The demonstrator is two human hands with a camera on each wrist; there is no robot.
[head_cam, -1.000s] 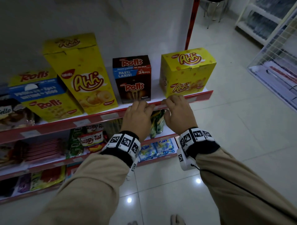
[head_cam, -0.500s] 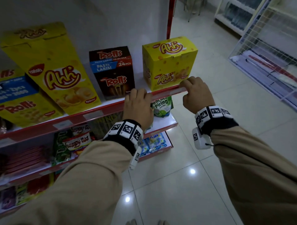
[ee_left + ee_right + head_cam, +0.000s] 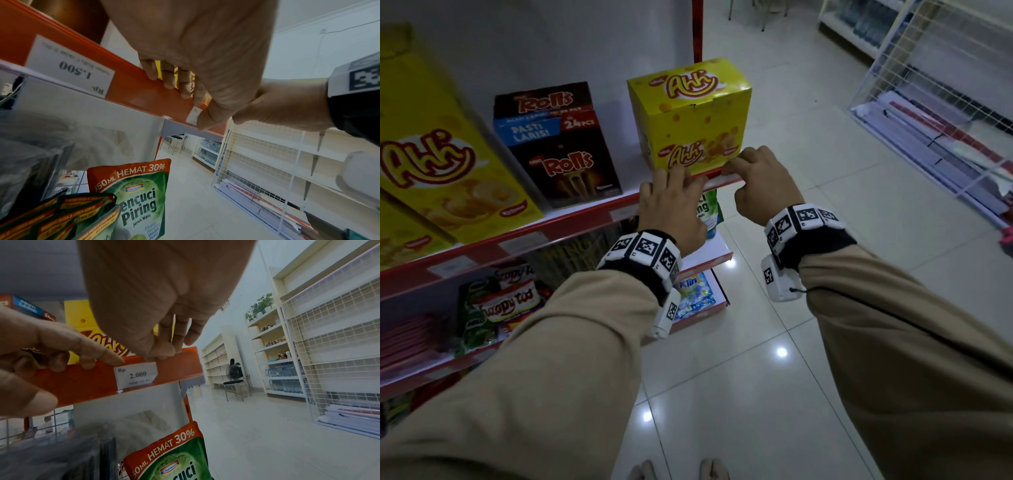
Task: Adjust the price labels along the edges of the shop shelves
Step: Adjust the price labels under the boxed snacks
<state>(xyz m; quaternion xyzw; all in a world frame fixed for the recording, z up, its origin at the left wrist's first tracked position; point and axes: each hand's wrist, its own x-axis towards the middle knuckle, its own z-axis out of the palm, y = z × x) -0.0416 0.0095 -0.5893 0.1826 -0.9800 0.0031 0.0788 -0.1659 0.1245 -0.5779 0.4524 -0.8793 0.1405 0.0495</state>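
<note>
A white price label (image 3: 136, 376) reading "Rp. 2.000" sits in the red shelf edge strip (image 3: 585, 219) below the small yellow Ahh box (image 3: 688, 116). My right hand (image 3: 743, 164) pinches the strip's top edge right above that label, near the shelf's right end. My left hand (image 3: 674, 192) hooks its fingers (image 3: 170, 79) over the strip just left of the label, thumb in front, and its index tip touches the label's upper left corner. A second label (image 3: 69, 68) reading "1.500" sits further left on the strip.
A brown Rolls box (image 3: 558, 144) and a tall yellow Ahh box (image 3: 441, 164) stand on the same shelf. A green dish soap pouch (image 3: 135, 199) and snack bags (image 3: 506, 305) fill the lower shelves. To the right, a tiled floor (image 3: 808, 154) and a white wire rack (image 3: 945, 102).
Both hands slid right along the strip: the left from below the Rolls box to below the small Ahh box, the right to the shelf's end. The view moved right and closer.
</note>
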